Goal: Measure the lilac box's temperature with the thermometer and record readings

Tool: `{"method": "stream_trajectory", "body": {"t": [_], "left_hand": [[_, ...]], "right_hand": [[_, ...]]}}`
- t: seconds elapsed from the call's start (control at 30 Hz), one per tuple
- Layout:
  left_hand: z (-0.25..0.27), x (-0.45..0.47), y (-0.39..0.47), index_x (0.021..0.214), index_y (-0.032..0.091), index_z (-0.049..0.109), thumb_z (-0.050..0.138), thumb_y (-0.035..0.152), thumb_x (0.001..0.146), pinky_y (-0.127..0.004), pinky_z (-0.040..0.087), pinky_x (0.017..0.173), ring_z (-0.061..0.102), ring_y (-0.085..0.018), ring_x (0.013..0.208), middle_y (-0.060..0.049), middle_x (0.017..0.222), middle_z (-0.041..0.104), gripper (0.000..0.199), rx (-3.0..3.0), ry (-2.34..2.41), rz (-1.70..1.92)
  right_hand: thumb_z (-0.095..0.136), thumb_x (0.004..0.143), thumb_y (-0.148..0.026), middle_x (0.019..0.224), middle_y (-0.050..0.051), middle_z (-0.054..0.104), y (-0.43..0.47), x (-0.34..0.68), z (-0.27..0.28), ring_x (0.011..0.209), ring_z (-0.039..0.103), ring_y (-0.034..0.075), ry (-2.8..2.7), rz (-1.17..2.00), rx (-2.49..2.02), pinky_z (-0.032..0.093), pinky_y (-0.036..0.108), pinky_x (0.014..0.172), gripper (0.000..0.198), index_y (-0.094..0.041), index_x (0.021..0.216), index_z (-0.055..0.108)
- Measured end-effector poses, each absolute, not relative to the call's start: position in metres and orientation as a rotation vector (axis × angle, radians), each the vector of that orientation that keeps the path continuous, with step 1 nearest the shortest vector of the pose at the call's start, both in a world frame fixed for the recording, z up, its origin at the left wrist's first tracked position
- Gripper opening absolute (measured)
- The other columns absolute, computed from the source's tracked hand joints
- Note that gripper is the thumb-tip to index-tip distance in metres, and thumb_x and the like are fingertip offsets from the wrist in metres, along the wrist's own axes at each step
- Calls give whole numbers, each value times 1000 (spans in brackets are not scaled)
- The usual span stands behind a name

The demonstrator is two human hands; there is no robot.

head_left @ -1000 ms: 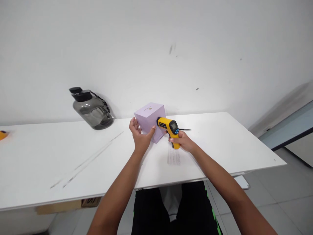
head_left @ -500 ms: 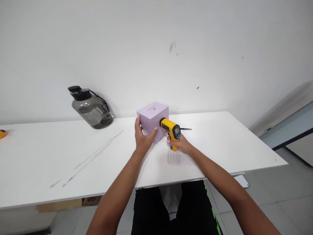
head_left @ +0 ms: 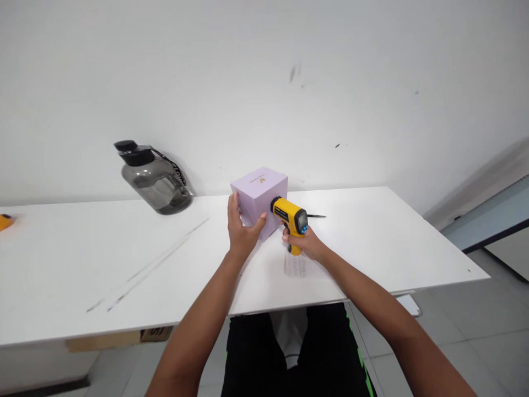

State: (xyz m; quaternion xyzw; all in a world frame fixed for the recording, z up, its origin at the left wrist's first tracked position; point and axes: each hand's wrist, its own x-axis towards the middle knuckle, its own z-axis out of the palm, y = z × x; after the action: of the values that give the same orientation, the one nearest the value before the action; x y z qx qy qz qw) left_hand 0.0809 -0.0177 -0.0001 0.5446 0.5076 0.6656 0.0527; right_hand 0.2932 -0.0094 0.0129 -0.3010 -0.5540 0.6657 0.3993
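A lilac box (head_left: pixel 257 184) with a small gold mark on top stands on the white table. My left hand (head_left: pixel 243 229) grips its near corner, thumb on one side and fingers on the other. In my right hand (head_left: pixel 303 241) is a yellow and black infrared thermometer (head_left: pixel 291 214), held by its pistol handle. The thermometer's black nose is against or very close to the box's right side; I cannot tell which. Its small screen and blue buttons face back toward me. Behind it lies a dark pen (head_left: pixel 317 215), partly hidden. Printed paper (head_left: pixel 295 266) lies below my right hand.
A grey see-through bottle (head_left: pixel 159 182) with a black cap stands at the left, by the wall (head_left: pixel 248 82). Something orange (head_left: pixel 5 221) shows at the far left edge. The white table (head_left: pixel 157 275) bears dark scuff lines. Below it is a cardboard box (head_left: pixel 156 334).
The view has shifted slightly. Both hands keep their hold on the box and the thermometer, with hardly any movement.
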Motion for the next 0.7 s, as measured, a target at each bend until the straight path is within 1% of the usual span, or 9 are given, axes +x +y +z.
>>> {"method": "stream_trajectory", "body": {"t": [0.2, 0.4, 0.57, 0.7], "left_hand": [[-1, 80, -17, 163, 29, 42, 86, 62, 77, -51, 43, 123, 43, -37, 157, -18, 170, 42, 102, 1628, 1558, 2045], [-2, 79, -16, 164, 28, 41, 86, 61, 77, -51, 42, 123, 41, -38, 158, -18, 170, 41, 103, 1649, 1555, 2037], [-3, 78, -16, 163, 27, 42, 85, 64, 77, -50, 43, 123, 42, -37, 158, -19, 169, 43, 103, 1632, 1577, 2044], [-6, 78, -14, 164, 27, 41, 84, 66, 77, -50, 43, 123, 42, -37, 157, -19, 168, 43, 104, 1637, 1559, 2054]], "right_hand": [[95, 62, -45, 78, -3, 62, -10, 292, 13, 74, 57, 17, -1409, 1684, -766, 45, 36, 74, 55, -21, 105, 70], [94, 64, -47, 77, -4, 62, -10, 291, 12, 73, 55, 15, -1432, 1682, -747, 45, 35, 73, 51, -21, 100, 69], [95, 63, -49, 76, -4, 63, -10, 291, 11, 71, 56, 15, -1432, 1699, -750, 44, 34, 71, 55, -22, 103, 68], [96, 63, -46, 76, -4, 63, -10, 291, 14, 70, 55, 15, -1420, 1711, -746, 45, 34, 71, 58, -21, 107, 69]]}}
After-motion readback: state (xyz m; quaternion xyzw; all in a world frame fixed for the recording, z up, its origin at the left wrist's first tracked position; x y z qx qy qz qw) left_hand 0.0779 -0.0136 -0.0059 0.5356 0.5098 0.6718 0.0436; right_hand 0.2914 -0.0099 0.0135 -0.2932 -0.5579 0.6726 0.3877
